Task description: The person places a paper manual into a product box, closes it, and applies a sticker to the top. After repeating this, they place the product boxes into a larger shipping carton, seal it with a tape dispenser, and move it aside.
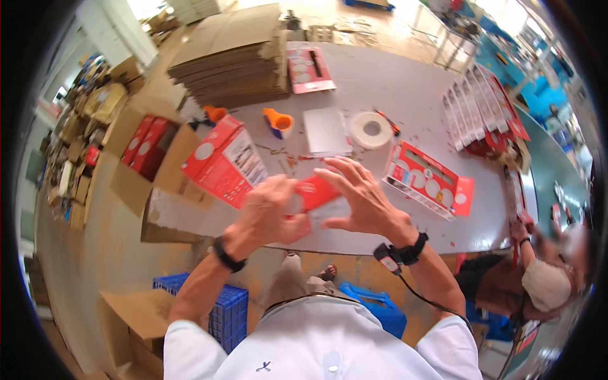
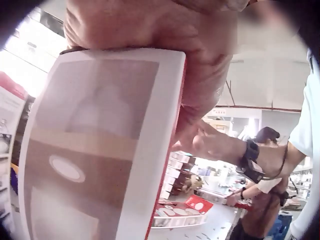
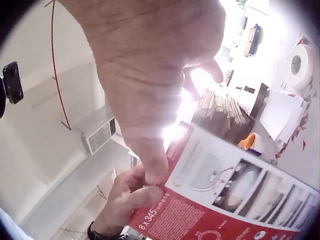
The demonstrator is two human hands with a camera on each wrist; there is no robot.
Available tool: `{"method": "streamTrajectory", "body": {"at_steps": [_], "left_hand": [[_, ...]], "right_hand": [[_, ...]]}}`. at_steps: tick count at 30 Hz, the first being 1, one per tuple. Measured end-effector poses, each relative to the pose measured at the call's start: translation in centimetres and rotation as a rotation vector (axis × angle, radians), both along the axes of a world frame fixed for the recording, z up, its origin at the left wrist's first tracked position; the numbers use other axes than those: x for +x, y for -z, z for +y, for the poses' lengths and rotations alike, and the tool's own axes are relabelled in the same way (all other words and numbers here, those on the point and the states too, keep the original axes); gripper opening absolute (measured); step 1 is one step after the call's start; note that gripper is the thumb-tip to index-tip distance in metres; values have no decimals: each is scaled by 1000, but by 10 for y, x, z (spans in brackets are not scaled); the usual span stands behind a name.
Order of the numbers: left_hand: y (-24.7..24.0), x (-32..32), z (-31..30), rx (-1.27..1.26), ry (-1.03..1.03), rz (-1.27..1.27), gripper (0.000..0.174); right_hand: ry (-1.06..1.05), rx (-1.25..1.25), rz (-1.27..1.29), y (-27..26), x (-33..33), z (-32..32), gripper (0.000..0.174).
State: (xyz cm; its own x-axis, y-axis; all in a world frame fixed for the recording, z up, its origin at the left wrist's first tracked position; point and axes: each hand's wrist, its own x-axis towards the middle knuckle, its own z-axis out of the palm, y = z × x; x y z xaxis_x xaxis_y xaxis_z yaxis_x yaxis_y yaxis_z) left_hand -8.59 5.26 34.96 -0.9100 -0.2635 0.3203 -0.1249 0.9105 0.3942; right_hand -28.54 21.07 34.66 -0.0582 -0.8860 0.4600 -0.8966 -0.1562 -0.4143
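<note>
I hold a flat red carton [image 1: 316, 192] up in the air over the near edge of the grey bench [image 1: 405, 88], between my two hands. My left hand [image 1: 272, 212] grips it, fingers curled over one end, and the left wrist view shows the carton's pale printed face right under my palm. My right hand [image 1: 361, 199] is spread wide with the fingers straight and fanned above the carton; in the right wrist view one digit of it comes down onto the carton's corner, touching it just where my left fingertips [image 3: 137, 197] pinch the edge. On the bench beyond my hands lie a white flat pack [image 1: 326, 132], a roll of tape [image 1: 372, 130] just beside it and an orange tape dispenser [image 1: 278, 121] on its other side. To my left a stack of red boxes [image 1: 225, 161] leans at the bench edge, near an open brown box holding more of them. To my right an open red tray [image 1: 427, 180] lies flat. A pile of flat cardboard [image 1: 234, 54] sits at the far end of the bench
</note>
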Motion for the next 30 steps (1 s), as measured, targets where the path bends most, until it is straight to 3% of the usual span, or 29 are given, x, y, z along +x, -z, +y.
{"method": "streamTrajectory", "body": {"at_steps": [2,7,10,11,15,20,23,26,28,30], "left_hand": [[-6,19,-17,-43,-139,-8,55],[-25,36,-55,-59,-445,-95,55],[-36,28,-68,-408,-445,-144,53],[-32,27,-78,-307,-506,-281,57],[3,43,-133,-9,-436,-91,72],[5,47,-148,-113,-425,-219,69],[6,50,-136,-138,-425,-235,68],[5,47,-130,-171,-435,-255,65],[3,45,-122,-232,-460,-255,62],[-10,42,-104,-297,-365,-22,51]], "right_hand": [[83,-8,-105,10,-10,9,70],[252,174,-337,108,-33,51,52],[391,378,-488,166,-32,78,44],[450,459,-556,183,-31,83,42],[598,451,-531,235,-31,93,39],[798,367,-621,246,-46,67,47],[822,409,-442,254,-72,56,53],[884,486,-336,267,-102,42,40],[820,410,-328,300,-120,42,28],[738,386,-393,298,-127,33,18]]}}
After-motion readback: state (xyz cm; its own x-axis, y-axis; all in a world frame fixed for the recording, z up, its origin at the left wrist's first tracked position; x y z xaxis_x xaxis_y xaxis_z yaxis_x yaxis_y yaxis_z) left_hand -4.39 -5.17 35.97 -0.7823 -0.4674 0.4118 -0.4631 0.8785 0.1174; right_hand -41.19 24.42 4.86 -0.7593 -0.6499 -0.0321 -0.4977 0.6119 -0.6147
